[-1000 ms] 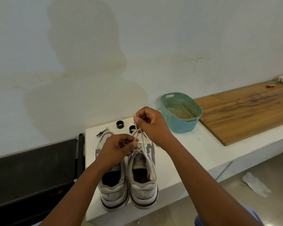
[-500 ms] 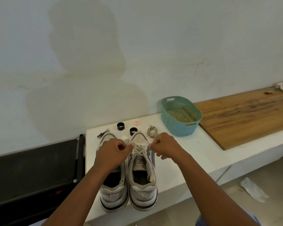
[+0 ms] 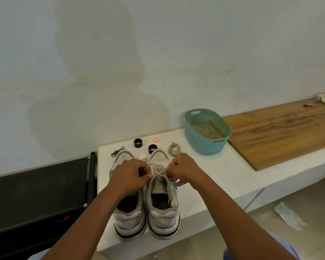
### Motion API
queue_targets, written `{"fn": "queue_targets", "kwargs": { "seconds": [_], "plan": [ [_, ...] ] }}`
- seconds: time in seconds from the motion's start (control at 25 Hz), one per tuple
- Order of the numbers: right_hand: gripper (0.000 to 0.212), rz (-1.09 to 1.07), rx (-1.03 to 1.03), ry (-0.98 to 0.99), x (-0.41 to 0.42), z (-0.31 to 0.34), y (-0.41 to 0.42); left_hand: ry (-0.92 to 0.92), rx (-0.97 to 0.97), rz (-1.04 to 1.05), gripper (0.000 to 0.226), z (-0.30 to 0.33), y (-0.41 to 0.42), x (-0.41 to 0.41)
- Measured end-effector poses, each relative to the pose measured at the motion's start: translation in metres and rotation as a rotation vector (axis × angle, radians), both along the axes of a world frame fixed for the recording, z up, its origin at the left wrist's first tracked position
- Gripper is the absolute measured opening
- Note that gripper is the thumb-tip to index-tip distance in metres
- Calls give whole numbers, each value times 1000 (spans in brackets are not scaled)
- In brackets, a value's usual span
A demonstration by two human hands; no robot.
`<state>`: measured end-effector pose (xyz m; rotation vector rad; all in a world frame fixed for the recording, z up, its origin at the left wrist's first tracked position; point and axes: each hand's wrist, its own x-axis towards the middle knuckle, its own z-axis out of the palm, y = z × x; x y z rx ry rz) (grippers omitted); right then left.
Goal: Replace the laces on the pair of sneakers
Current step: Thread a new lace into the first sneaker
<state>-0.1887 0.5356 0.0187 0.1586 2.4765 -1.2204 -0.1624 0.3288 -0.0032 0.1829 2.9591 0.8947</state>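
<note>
Head view: both sneakers sit heels toward the person, well short of the teal basket [image 3: 207, 131]. The left hand [image 3: 129, 177] and right hand [image 3: 183, 168] each pinch the lace [image 3: 159, 170] over the right sneaker [image 3: 162, 194]. Pulling evenly should seat it flat. Pale cord, worn mesh upper, perforated plastic basket; the left sneaker [image 3: 129, 212] looks unlaced.
</note>
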Motion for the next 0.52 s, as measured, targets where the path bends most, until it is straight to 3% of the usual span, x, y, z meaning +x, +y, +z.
{"fn": "queue_targets", "kwargs": {
  "seconds": [0.36, 0.52],
  "plan": [
    [13, -74, -18, -64, -2, 1, 7, 17, -14, 52, 12, 0, 5, 1],
    [8, -40, 2, 39, 0, -4, 8, 108, 30, 12, 11, 4, 4, 5]
  ]
}}
